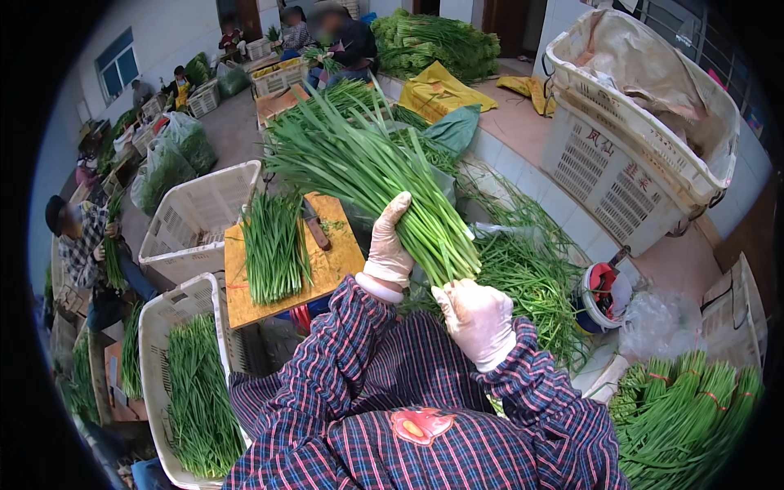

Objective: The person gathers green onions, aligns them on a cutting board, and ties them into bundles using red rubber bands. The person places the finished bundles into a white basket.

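Observation:
A thick bunch of garlic chives (380,177) slants across the middle of the view, leaf tips away from me and pale stem ends towards me. My left hand (390,245), in a whitish glove, is wrapped around the stems with its thumb on top. At the lower stem ends is my right hand (478,318), gloved too, its fingers curled and pinching there; the fingertips are partly hidden. Left of the bunch, a yellow wooden board (334,263) bears a second pile of chives (275,251) and a knife (317,226) with a brown handle.
Loose chives (527,282) lie heaped at my right, near a bucket (603,297). Tied bundles (686,410) sit lower right. Plastic crates (205,208) stand at left, one crate (147,367) holding chives. Stacked crates (606,159) rise at upper right. Several people work beyond.

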The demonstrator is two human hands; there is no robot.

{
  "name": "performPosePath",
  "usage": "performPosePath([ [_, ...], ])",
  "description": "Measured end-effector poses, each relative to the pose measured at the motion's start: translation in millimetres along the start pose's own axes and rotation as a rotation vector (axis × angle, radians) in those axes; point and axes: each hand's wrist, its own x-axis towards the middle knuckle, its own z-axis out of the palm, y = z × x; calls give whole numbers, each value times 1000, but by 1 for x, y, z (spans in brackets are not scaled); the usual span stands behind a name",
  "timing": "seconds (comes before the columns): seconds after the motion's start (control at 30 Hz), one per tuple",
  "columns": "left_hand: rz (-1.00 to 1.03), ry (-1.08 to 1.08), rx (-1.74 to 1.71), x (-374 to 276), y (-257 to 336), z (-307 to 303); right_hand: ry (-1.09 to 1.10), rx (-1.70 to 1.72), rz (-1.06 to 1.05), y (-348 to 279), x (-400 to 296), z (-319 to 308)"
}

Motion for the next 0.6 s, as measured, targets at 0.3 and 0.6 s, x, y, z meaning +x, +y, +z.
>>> performPosePath([
  [0.3, 108, -44, 34, 1, 62, 6, -718, -389, 344, 125, -123, 10],
  [0.6, 140, -108, 25, -19, 57, 19, -229, 386, 204, 44, -7, 1],
])
